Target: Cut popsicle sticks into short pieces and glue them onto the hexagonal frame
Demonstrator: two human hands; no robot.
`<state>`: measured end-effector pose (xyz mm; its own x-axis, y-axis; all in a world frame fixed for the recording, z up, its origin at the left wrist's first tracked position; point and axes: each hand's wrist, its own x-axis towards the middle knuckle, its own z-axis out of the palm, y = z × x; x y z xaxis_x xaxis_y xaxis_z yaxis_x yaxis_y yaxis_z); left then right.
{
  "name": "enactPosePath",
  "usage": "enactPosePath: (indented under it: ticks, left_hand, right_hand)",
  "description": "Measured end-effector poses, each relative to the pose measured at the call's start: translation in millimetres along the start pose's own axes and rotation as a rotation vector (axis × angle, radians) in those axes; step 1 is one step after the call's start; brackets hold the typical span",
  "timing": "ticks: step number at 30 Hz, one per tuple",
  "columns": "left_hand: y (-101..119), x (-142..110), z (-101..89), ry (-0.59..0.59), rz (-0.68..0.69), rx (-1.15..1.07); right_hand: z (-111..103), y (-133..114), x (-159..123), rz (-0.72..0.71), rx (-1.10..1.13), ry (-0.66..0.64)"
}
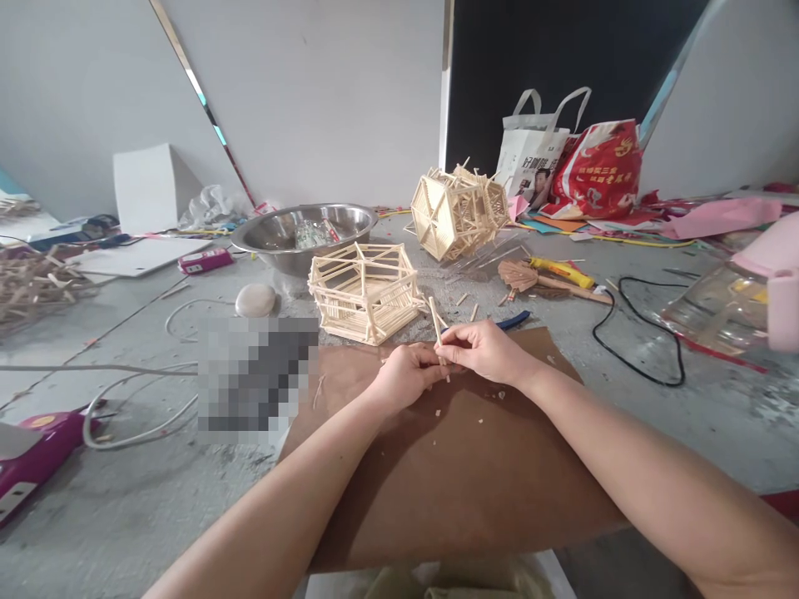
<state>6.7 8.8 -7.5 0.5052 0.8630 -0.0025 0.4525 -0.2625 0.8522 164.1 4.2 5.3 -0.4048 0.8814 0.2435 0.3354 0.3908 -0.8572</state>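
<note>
Grey bench (156,491), brown sheet (474,482) laid over it, probably to catch scraps. Right hand (487,353): fingers pinch thin stick (435,314) above sheet, steeply tilted, likely for fine control. Left hand (404,374) close by; finger grip unclear. Stick frame (370,324) just beyond.

- The head view looks from the person's head, forward and down onto the surface (168,499).
- It sits close in: the brown sheet (474,491) fills the lower middle, with the left hand (407,376) and right hand (485,351) near the center.
- Both forearms run inward from the lower edges, away from the camera.
- The wide view reaches past the surface to the upright pale panel (325,100) behind, across the top.
</note>
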Motion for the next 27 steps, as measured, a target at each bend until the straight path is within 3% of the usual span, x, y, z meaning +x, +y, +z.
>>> enactPosePath:
  ticks: [10,27]
  left_hand:
    - [0.4,0.0,0.2,-0.015,-0.011,-0.025]
    - [-8.5,1.8,3.3,-0.045,-0.044,0.173]
  right_hand:
    - [-5.6,-4.3,-3.8,-0.025,-0.037,-0.048]
    - [-9.2,0.4,-3.2,0.028,0.012,-0.128]
